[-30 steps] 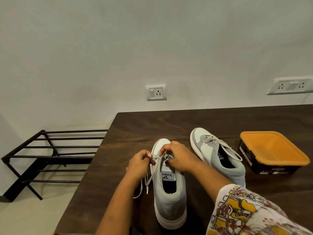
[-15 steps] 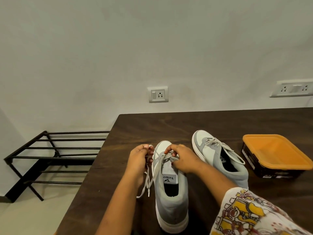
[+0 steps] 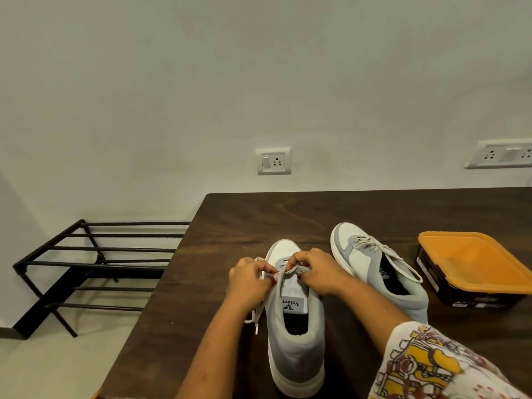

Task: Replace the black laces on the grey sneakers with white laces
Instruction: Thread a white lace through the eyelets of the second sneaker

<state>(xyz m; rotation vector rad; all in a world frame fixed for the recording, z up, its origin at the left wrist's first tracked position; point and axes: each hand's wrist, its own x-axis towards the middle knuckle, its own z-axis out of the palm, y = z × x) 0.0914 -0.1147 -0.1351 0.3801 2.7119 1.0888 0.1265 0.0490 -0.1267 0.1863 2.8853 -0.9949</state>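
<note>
A grey and white sneaker [image 3: 293, 341] stands on the dark wooden table [image 3: 288, 214] with its heel toward me. My left hand [image 3: 249, 279] pinches a white lace [image 3: 257, 315] at the shoe's left side, and the lace's loose ends hang down beside the shoe. My right hand [image 3: 316, 272] pinches the lace over the eyelets near the toe. A second grey sneaker [image 3: 374, 263] with white laces threaded lies to the right, apart from both hands. No black lace shows.
A black box with an orange lid [image 3: 475, 263] sits at the table's right. A black metal rack [image 3: 95, 263] stands on the floor left of the table. Wall sockets [image 3: 273, 161] are behind.
My left hand has moved back right toward the shoe's eyelets and both hands now meet over the lacing. The view has shifted slightly.
</note>
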